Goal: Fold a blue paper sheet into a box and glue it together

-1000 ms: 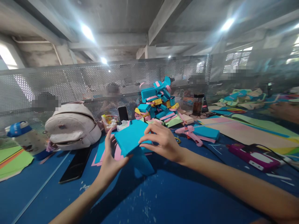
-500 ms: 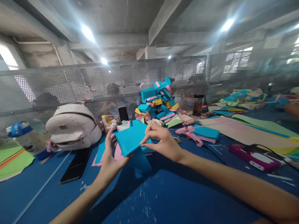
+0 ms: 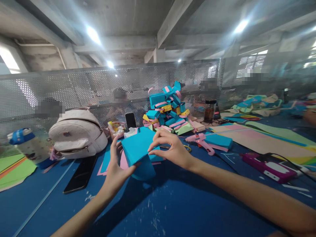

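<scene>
Between my hands, raised above the table, is a folded blue craft sheet [image 3: 138, 146], its flat upper face tilted toward me and a flap curving down below. My left hand [image 3: 118, 166] grips its left side, thumb along the lower edge and fingers partly hidden behind. At the right edge, my right hand [image 3: 172, 149] pinches the sheet between thumb and fingertips. Pink and blue sheets [image 3: 105, 166] lie under and behind my left hand. Scissors [image 3: 188, 148] with a yellow handle rest partly hidden behind my right hand.
A pile of blue, pink and yellow folded pieces [image 3: 168, 112] stands ahead. Right of it lie a pink glue gun [image 3: 203, 142] with a cord, a purple device [image 3: 268, 167] and large sheets [image 3: 259, 136]. Leftward are a phone [image 3: 81, 174], a white backpack [image 3: 76, 133] and a bottle [image 3: 31, 148].
The blue flap hanging below has swung left and curled inward under the sheet. Both hands keep nearly the same place and grip.
</scene>
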Motion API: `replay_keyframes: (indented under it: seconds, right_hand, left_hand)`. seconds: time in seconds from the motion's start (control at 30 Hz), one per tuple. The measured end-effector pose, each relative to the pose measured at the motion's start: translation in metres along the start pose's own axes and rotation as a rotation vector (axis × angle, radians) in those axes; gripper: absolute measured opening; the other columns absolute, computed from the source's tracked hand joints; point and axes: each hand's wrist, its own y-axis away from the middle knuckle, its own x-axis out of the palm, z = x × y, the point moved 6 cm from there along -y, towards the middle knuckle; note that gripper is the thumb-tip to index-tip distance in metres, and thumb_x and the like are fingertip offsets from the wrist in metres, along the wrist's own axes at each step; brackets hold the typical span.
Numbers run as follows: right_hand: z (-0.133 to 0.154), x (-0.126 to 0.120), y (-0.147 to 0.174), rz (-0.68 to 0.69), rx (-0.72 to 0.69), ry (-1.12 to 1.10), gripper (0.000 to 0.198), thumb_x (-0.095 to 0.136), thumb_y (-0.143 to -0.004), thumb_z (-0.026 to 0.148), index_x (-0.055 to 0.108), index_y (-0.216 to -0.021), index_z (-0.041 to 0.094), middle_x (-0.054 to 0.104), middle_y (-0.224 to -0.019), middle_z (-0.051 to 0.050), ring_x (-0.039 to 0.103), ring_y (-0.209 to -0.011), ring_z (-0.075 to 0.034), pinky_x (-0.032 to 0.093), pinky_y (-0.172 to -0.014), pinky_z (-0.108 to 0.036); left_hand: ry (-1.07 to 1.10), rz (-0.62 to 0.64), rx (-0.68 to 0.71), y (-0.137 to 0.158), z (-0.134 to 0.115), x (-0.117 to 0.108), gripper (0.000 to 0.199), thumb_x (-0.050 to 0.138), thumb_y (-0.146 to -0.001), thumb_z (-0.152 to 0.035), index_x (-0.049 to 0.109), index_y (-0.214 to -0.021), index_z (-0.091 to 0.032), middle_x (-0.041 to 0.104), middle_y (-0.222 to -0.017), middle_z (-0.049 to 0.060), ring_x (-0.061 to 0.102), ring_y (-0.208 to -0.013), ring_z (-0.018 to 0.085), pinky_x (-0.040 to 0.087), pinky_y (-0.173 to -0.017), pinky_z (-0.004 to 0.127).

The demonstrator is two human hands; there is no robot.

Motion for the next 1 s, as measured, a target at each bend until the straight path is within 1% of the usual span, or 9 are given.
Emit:
replay_keyframes:
  seconds: [0.1,0.2,0.3,0.47,0.57,0.67,0.73,0.87,1.0]
  right_hand:
    - [0.003,0.000,0.001,0.001,-0.019,0.013,0.006,0.076,-0.078,0.027,0.074,-0.080,0.022,0.055,-0.080,-0.001,0.053,-0.078,-0.015,0.042,-0.073,-0.030]
    - [0.005,0.001,0.001,0.012,-0.033,0.019,0.007,0.076,-0.079,0.028,0.073,-0.079,0.022,0.055,-0.079,-0.001,0.053,-0.077,-0.015,0.042,-0.071,-0.030]
    - [0.006,0.002,0.001,0.035,-0.047,0.058,0.007,0.076,-0.079,0.028,0.073,-0.079,0.022,0.056,-0.080,-0.001,0.053,-0.077,-0.015,0.042,-0.072,-0.030]
    - [0.009,0.003,0.001,0.074,-0.084,0.145,0.005,0.076,-0.078,0.024,0.072,-0.079,0.022,0.057,-0.080,-0.001,0.052,-0.078,-0.016,0.041,-0.073,-0.031]
    - [0.011,0.004,0.001,0.093,-0.097,0.185,0.005,0.075,-0.079,0.023,0.071,-0.080,0.020,0.057,-0.081,-0.001,0.052,-0.078,-0.016,0.041,-0.072,-0.031]
    - [0.012,0.005,0.001,0.104,-0.115,0.214,0.005,0.074,-0.080,0.022,0.070,-0.079,0.020,0.058,-0.082,-0.002,0.052,-0.079,-0.016,0.041,-0.073,-0.031]
    - [0.014,0.007,0.002,0.116,-0.130,0.231,0.004,0.073,-0.081,0.022,0.070,-0.080,0.020,0.058,-0.082,-0.002,0.052,-0.080,-0.016,0.041,-0.074,-0.031]
    - [0.014,0.009,0.004,0.137,-0.134,0.219,0.003,0.071,-0.083,0.023,0.070,-0.082,0.020,0.059,-0.083,-0.003,0.054,-0.080,-0.016,0.042,-0.073,-0.029]
    - [0.011,0.012,0.006,0.157,-0.079,0.142,0.006,0.069,-0.085,0.024,0.067,-0.082,0.019,0.063,-0.082,-0.002,0.057,-0.077,-0.014,0.044,-0.069,-0.027]
  left_hand:
    - [-0.026,-0.013,0.035,0.001,-0.006,-0.001,0.104,0.080,-0.064,-0.023,0.019,-0.148,-0.034,0.037,-0.146,0.012,0.039,-0.133,0.035,0.035,-0.108,0.056]
    - [-0.062,-0.015,0.069,0.002,-0.011,-0.002,0.103,0.078,-0.062,-0.016,0.022,-0.147,-0.035,0.036,-0.147,0.011,0.040,-0.132,0.035,0.035,-0.108,0.058]
    - [-0.090,-0.018,0.091,0.002,-0.015,-0.004,0.105,0.075,-0.061,-0.012,0.021,-0.148,-0.035,0.033,-0.149,0.011,0.039,-0.133,0.036,0.035,-0.107,0.059]
    - [-0.127,-0.012,0.105,0.003,-0.019,-0.005,0.104,0.073,-0.061,-0.011,0.021,-0.148,-0.033,0.033,-0.149,0.010,0.037,-0.135,0.037,0.035,-0.107,0.057]
    - [-0.200,-0.006,0.136,0.004,-0.024,-0.005,0.095,0.072,-0.065,-0.014,0.027,-0.147,-0.032,0.037,-0.146,0.010,0.036,-0.135,0.034,0.031,-0.111,0.056]
    - [-0.305,0.013,0.179,0.005,-0.029,-0.004,0.079,0.069,-0.069,-0.016,0.038,-0.140,-0.031,0.041,-0.139,0.008,0.034,-0.135,0.032,0.027,-0.113,0.054]
    - [-0.344,0.023,0.181,0.006,-0.030,-0.004,0.071,0.068,-0.071,-0.016,0.043,-0.135,-0.032,0.041,-0.136,0.007,0.034,-0.135,0.031,0.026,-0.112,0.054]
    - [-0.343,0.029,0.170,0.006,-0.032,-0.003,0.065,0.065,-0.072,-0.016,0.046,-0.131,-0.033,0.041,-0.133,0.006,0.036,-0.133,0.029,0.027,-0.112,0.053]
    - [-0.321,0.018,0.142,0.003,-0.031,-0.004,0.060,0.066,-0.072,-0.018,0.050,-0.128,-0.033,0.044,-0.132,0.005,0.037,-0.132,0.029,0.028,-0.111,0.052]
